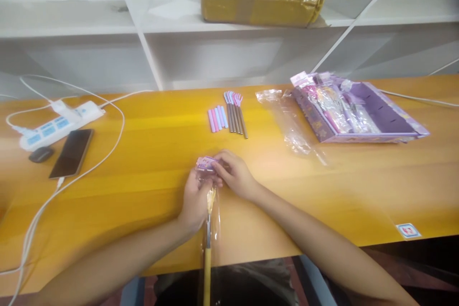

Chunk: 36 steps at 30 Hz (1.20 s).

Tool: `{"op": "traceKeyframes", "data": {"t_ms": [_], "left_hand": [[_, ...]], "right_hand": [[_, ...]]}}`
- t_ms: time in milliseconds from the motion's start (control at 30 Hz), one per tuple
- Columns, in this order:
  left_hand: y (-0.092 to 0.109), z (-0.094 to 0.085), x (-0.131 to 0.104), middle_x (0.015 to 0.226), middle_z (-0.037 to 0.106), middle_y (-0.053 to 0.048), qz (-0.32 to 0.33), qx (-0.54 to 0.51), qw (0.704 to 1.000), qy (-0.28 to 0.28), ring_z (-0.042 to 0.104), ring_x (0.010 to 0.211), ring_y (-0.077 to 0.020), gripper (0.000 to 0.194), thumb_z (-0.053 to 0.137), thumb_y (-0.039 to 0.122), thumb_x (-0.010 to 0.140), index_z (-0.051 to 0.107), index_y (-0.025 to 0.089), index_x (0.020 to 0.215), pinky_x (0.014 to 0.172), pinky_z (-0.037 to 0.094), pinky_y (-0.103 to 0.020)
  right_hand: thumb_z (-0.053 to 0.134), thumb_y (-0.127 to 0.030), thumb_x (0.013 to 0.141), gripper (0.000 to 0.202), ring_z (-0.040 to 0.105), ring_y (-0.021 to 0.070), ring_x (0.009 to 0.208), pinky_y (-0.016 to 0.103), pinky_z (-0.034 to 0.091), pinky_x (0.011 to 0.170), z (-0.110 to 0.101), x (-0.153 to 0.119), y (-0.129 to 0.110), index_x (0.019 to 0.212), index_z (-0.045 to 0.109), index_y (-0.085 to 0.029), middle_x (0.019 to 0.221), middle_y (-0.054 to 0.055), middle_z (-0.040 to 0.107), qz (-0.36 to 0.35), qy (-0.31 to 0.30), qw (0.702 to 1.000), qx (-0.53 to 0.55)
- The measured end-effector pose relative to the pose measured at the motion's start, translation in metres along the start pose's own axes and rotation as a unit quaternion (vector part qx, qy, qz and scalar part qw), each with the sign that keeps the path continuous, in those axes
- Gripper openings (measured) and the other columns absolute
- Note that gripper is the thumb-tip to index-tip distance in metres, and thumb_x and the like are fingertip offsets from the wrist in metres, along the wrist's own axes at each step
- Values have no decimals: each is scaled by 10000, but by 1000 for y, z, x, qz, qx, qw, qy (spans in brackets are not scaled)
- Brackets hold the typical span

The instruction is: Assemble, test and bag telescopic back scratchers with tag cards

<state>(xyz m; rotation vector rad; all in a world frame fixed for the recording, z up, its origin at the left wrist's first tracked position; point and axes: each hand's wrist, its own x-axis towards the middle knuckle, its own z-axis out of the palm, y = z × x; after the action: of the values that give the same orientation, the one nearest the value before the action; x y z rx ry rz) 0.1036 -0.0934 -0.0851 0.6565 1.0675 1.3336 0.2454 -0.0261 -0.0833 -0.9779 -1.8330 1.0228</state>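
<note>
We find the left hand (194, 202) closed around the upper part of a clear bag (216, 233), and the right hand (237, 175) pinching the right end of the label (205, 163) at its top. The bag hangs down past the table edge; in it we see a stick (207, 267) with a yellow handle, a metal neck and a yellowish head, whose exact shape we cannot tell. Beyond the hands, on the table (150, 177), we note a row of pink and blue tubes (215, 119), just left of dark rods (234, 119) with curled, coloured tops. To their right lie crumpled wrappers (292, 129), beside a purple box (387, 105) holding packets (340, 105). Far left, we record a phone (71, 154) near a power strip (60, 124). A taped parcel (265, 0) rests on the shelf (172, 21) behind.
</note>
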Motion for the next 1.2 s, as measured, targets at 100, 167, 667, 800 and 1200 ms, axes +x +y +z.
{"op": "traceKeyframes", "data": {"t_ms": [100,167,667,800,1200], "left_hand": [[1,5,5,945,718,-36,12,-14,1000,22,683,866,-153,205,715,193,909,631,167,1094,866,527,-312],[-1,3,-4,943,709,-27,0,-21,1000,4,682,860,-144,216,707,198,926,626,175,1125,868,532,-307],[2,-39,-13,1231,710,-127,-72,14,982,-173,693,1110,-277,385,648,472,1002,675,199,1270,980,582,-437],[17,-46,6,1155,714,-91,-61,90,978,-178,696,987,-222,324,640,462,1010,699,198,1188,860,600,-346],[34,-42,22,806,684,-26,-121,0,976,-182,708,684,-194,457,735,602,904,658,183,1070,632,655,-361]], "right_hand": [[566,-428,1060,256,623,174,840,296,507,707,-2,5,3,1019,690,-208,932,53,632,6,-2,1000,5],[562,-436,1061,271,613,172,823,296,503,701,-5,1,2,1001,691,-206,921,54,634,4,-8,1000,-5],[593,-503,1040,338,551,84,591,228,474,536,-16,-21,-6,962,650,-179,899,16,602,102,-135,969,181],[618,-522,1023,364,532,67,566,218,461,517,-19,-20,-6,949,669,-169,879,4,579,100,-125,971,176],[666,-490,1001,307,519,82,538,220,418,517,-14,-22,-11,1067,572,-205,707,-61,543,116,-50,976,178]]}}
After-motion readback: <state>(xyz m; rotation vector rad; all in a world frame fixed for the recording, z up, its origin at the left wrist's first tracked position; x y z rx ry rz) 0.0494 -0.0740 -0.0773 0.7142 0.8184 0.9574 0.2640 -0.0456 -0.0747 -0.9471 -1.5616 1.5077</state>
